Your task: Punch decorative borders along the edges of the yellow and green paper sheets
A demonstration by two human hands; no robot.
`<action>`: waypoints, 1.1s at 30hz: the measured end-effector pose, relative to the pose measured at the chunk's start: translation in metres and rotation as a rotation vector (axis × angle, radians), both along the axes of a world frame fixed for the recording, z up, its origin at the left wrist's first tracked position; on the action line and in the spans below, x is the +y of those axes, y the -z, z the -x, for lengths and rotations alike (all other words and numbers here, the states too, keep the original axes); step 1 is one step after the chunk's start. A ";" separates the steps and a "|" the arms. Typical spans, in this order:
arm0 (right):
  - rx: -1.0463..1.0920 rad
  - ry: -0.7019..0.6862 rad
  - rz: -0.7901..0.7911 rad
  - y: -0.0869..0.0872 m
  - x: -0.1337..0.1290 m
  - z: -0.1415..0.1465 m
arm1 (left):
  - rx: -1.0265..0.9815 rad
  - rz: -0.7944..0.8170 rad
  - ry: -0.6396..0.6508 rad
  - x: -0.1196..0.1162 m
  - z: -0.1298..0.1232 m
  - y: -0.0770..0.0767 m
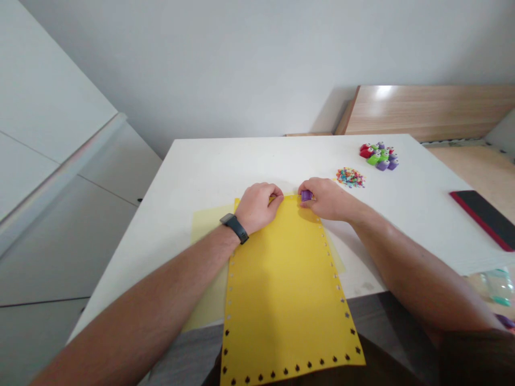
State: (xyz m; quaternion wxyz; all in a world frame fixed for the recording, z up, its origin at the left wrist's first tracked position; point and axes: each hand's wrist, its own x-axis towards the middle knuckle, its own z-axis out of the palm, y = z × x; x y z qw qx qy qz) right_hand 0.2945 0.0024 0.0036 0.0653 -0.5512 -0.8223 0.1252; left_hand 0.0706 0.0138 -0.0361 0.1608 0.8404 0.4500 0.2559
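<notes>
A yellow paper sheet (285,284), its edges dotted with punched shapes, lies over a paler yellow sheet (207,225) and overhangs the white worktop (209,171) toward the person. The left hand (257,208), a black smartwatch (235,227) on its wrist, curls closed over the sheet's far edge. The right hand (328,199) reaches across from the side, its fingers (311,187) closed around a purple craft punch (306,195) on that edge. Beyond, multicoloured paper cut-outs (350,177) lie beside a cluster of craft punches (378,156); a phone in a red case (486,220) sits further right.
</notes>
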 end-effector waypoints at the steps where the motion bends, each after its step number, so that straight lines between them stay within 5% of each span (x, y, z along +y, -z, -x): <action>1: -0.002 -0.001 0.000 0.000 0.000 0.000 | 0.003 0.002 -0.003 0.000 0.000 0.000; 33: 0.070 -0.031 0.118 -0.014 0.005 -0.021 | -0.032 -0.006 -0.002 0.001 0.001 0.002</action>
